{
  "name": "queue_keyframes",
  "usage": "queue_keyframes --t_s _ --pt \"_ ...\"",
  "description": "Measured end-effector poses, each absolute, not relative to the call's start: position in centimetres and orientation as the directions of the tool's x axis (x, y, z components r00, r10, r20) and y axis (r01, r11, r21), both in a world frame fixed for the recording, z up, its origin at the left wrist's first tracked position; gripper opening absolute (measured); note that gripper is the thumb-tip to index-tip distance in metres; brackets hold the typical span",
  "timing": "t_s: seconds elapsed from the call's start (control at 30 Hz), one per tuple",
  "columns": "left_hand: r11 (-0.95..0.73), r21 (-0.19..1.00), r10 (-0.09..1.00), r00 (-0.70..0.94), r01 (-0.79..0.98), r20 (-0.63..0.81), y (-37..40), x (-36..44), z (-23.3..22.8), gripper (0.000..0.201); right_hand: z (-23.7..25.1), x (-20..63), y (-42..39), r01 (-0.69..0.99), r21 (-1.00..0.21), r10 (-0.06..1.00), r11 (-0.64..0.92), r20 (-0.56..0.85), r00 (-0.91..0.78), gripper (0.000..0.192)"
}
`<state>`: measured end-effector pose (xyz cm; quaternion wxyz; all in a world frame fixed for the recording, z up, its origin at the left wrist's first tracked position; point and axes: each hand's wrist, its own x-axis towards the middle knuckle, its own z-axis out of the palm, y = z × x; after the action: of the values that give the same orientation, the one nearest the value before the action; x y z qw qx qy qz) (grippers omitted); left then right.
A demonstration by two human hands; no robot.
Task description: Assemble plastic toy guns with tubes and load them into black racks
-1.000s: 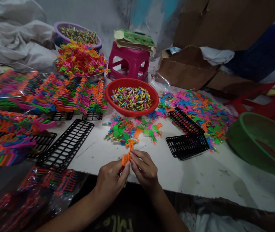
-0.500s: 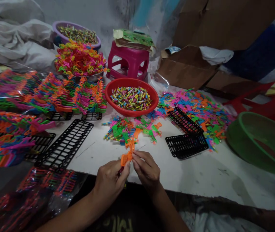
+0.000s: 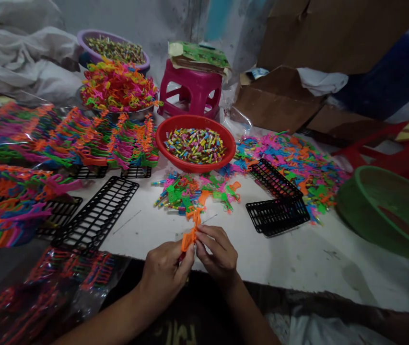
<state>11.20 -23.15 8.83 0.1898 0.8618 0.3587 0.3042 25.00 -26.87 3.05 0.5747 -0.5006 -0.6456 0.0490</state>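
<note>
Both hands (image 3: 190, 268) pinch an orange toy (image 3: 189, 238)

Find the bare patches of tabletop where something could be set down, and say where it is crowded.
Free: the white table right of the right hand, below the black grids and green basket; a smaller patch between the long black grid and the loose toy pile. Crowded: the left side and around the red bowl.

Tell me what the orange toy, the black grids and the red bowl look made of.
Orange toy: likely moulded plastic, bright uniform colour, thin shape. Black grids: probably plastic, matte, even lattice. Red bowl: glossy plastic by its sheen and thin rim.
</note>
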Motion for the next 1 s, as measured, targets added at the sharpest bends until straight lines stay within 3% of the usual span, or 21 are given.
queue_keyframes --t_s 0.33,0.5,0.63,0.73,0.8,0.9,1.0 --pt "-0.656 0.568 0.747 0.538 0.497 0.391 -23.5 11.0 8.6 0.027 2.8 24.1 -27.1 0.557 -0.687 0.712 0.466 0.665 0.225 0.042" --pt "-0.733 0.541 0.667 0.59 0.412 0.455 -23.9 11.1 9.4 0.014 2.8 24.1 -26.9 0.507 -0.743 0.687 0.438 0.64 0.344 0.034" --pt "-0.604 0.653 0.782 0.499 0.457 0.374 -23.3 11.1 9.4 0.028 3.1 24.4 -26.6 0.41 -0.813 0.714 0.414 0.569 0.407 0.028" --pt "-0.358 0.812 0.885 0.445 0.461 0.138 -22.7 10.9 8.7 0.033 2.9 25.0 -26.3 0.158 -0.951 0.783 0.267 0.31 0.54 0.021" --pt "-0.238 0.859 0.898 0.44 0.454 0.016 -22.5 10.6 8.2 0.035 2.7 25.5 -26.2 -0.135 -0.983 0.869 0.123 0.041 0.492 0.02" --pt "-0.244 0.858 0.892 0.452 0.452 0.016 -22.6 10.5 8.0 0.034 2.8 25.7 -26.1 -0.54 -0.84 0.953 -0.051 -0.203 0.226 0.02" --pt "-0.4 0.803 0.856 0.493 0.441 0.155 -22.8 10.8 8.3 0.028 3.4 25.3 -26.0 -0.711 -0.695 0.962 -0.106 -0.253 0.103 0.026"
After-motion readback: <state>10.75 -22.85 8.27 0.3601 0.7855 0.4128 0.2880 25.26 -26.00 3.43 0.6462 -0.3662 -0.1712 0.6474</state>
